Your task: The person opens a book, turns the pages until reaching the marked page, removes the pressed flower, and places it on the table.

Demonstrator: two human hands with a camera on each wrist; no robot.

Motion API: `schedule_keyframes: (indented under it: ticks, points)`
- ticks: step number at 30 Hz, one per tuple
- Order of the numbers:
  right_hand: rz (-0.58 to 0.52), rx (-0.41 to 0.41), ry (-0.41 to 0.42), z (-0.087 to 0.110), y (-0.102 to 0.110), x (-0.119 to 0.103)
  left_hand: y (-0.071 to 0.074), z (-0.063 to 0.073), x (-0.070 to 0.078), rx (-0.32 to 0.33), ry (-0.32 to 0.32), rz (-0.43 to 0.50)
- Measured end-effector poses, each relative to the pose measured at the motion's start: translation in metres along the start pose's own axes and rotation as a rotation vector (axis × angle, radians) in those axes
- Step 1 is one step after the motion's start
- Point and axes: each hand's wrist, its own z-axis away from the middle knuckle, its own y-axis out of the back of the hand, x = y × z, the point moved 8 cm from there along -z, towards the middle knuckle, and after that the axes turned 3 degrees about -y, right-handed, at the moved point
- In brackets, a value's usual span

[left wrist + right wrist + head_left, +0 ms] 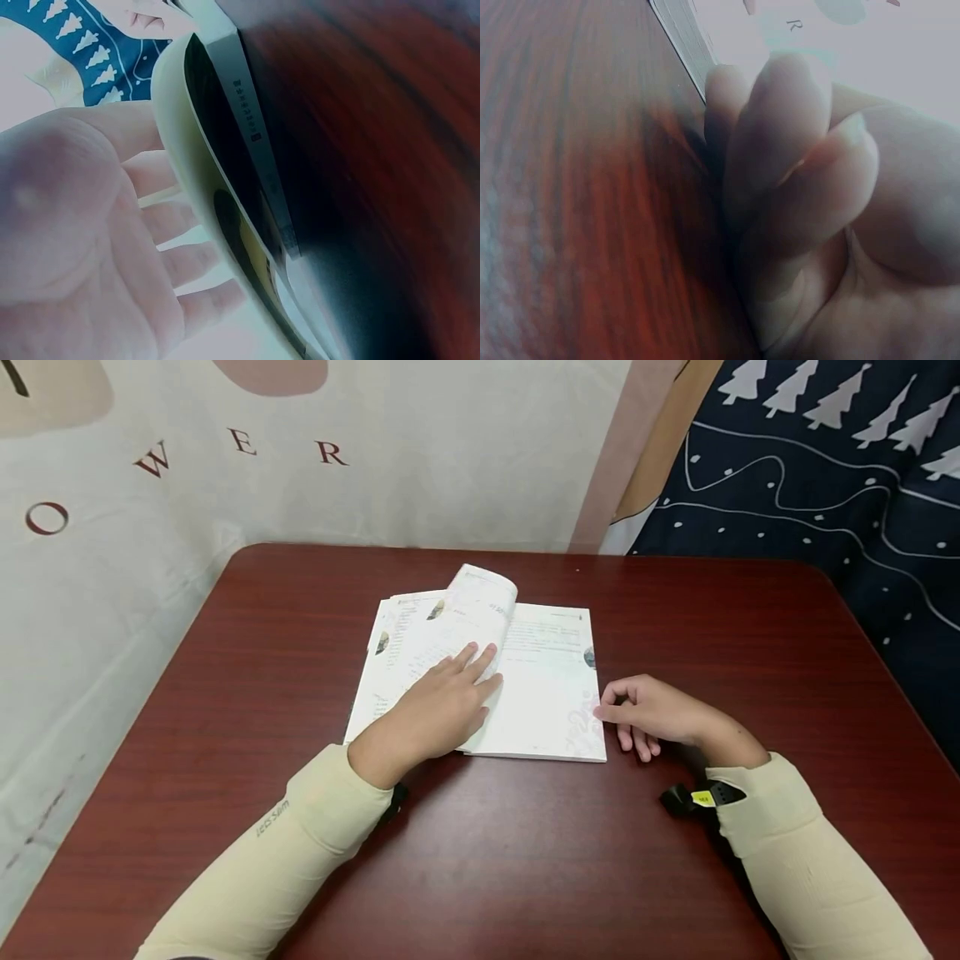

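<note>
A thick paperback book (545, 693) lies spread on the table, with white pages showing print and small round pictures. One leaf (480, 602) bulges up and curves over toward the left side. My left hand (438, 706) rests on this leaf near the spine, fingers spread and nearly straight. In the left wrist view its palm (67, 217) faces the camera beside the book's printed spine (251, 120). Beside the book's right edge is my right hand (656, 710), its fingers loosely bent and its thumb tip at the page edge. No page shows between its fingers (780, 127).
The book is on a dark red-brown wooden table (547, 860). Behind it hangs a pale cloth (450, 468) with letters, and a navy cloth (810, 502) with white trees hangs at the right. Black straps (678, 800) sit at the wrists, by the cream sleeves (780, 827).
</note>
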Motion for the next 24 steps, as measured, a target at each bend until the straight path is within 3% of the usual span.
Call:
schedule_keyframes:
  ticks: [10, 24]
  points:
    - [-0.001, 0.001, -0.012, 0.0010, -0.0005, 0.0018, -0.0088, 0.0002, -0.0056, -0.086, 0.064, 0.012]
    - [0.000, -0.003, -0.004, 0.0003, -0.0002, 0.0001, -0.0073, 0.0015, -0.0067, -0.102, 0.086, 0.014]
